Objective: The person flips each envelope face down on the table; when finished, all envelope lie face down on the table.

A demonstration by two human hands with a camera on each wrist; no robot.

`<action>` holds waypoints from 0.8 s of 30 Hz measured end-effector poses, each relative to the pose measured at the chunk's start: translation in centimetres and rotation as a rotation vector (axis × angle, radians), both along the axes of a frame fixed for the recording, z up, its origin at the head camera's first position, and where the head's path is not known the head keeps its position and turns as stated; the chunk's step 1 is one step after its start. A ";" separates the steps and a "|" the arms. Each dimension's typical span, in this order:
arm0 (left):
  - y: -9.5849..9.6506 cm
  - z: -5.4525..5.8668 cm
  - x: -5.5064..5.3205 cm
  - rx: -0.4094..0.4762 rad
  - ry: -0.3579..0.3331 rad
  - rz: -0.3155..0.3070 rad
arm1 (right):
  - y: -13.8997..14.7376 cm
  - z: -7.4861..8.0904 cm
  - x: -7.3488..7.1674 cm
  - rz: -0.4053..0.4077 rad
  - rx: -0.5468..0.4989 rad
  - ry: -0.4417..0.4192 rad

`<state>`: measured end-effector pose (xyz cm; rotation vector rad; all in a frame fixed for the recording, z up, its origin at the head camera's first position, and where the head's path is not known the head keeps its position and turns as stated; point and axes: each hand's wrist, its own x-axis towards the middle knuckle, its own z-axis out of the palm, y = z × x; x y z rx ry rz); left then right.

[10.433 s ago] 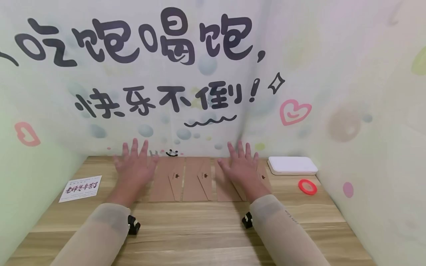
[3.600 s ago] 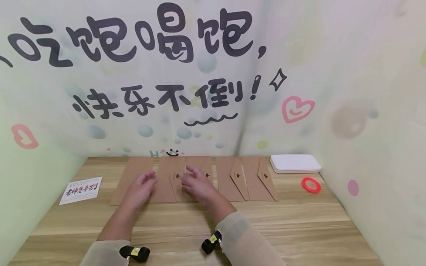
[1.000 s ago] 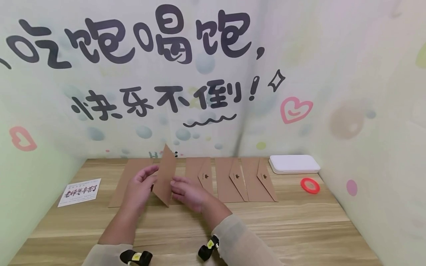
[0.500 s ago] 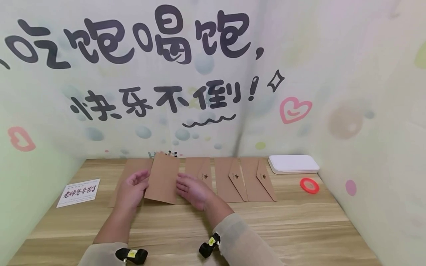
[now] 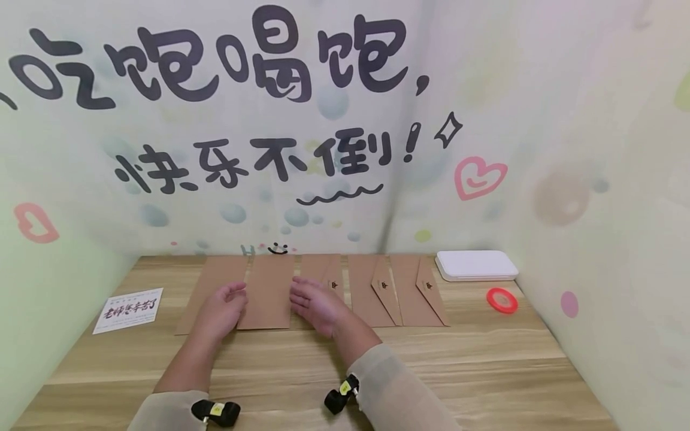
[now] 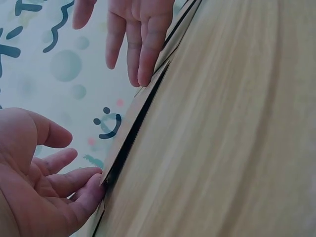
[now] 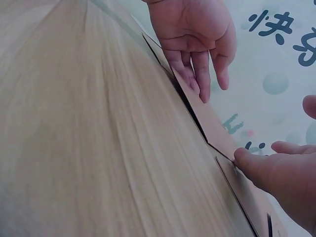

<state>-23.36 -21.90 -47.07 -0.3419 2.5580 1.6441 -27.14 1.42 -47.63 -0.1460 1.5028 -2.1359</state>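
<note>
In the head view a row of brown envelopes lies along the back of the table. My left hand (image 5: 220,311) is at the left edge of the second envelope (image 5: 266,293), which shows its plain face, no flap. At its right edge is my right hand (image 5: 318,305), fingers fairly straight. In the left wrist view, fingertips of the left hand (image 6: 44,182) touch the end of the envelope (image 6: 133,123), with a dark gap under its near edge. The right wrist view has the right hand (image 7: 281,173) with a fingertip against the envelope (image 7: 197,113).
Left of it lies another plain-faced envelope (image 5: 223,269). To the right are three envelopes with printed flaps, such as the rightmost envelope (image 5: 415,299). A printed card (image 5: 127,310) lies far left. A white case (image 5: 477,266) and a red ring (image 5: 502,300) are at right.
The second envelope, first flap side up, was lifted on edge, turned over between both hands and lowered. Now it lies plain side up, with the hands at its two sides.
</note>
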 end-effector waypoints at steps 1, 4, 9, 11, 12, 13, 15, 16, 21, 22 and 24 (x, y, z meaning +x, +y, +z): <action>0.1 0.0 0.0 -0.006 -0.002 -0.001 | 0.1 0.1 0.0 0.002 0.003 0.001; 0.3 0.3 0.0 -0.014 -0.001 0.006 | 0.3 0.5 0.0 0.009 0.006 0.018; 1.1 1.1 0.0 0.048 0.030 0.033 | 1.3 1.6 0.1 -0.018 -0.014 0.091; 1.8 1.3 -0.1 0.100 0.048 0.025 | 2.1 1.9 0.2 -0.036 -0.010 0.113; 2.2 1.4 -0.1 0.125 0.056 0.018 | 2.6 2.0 0.2 -0.044 0.002 0.121; 2.6 1.5 -0.2 0.149 0.060 0.009 | 3.1 2.1 0.3 -0.050 0.016 0.132; 3.5 1.6 -0.2 0.169 0.066 -0.007 | 4.2 2.2 0.4 -0.061 0.044 0.145; 4.0 1.6 -0.3 0.178 0.071 -0.014 | 4.8 2.3 0.5 -0.069 0.059 0.150; 6.3 1.7 -0.4 0.206 0.093 -0.034 | 7.7 2.4 0.7 -0.108 0.124 0.160; 6.8 1.7 -0.4 0.212 0.097 -0.038 | 8.2 2.4 0.7 -0.112 0.131 0.161; 7.6 1.7 -0.6 0.223 0.101 -0.043 | 9.2 2.4 0.8 -0.121 0.141 0.162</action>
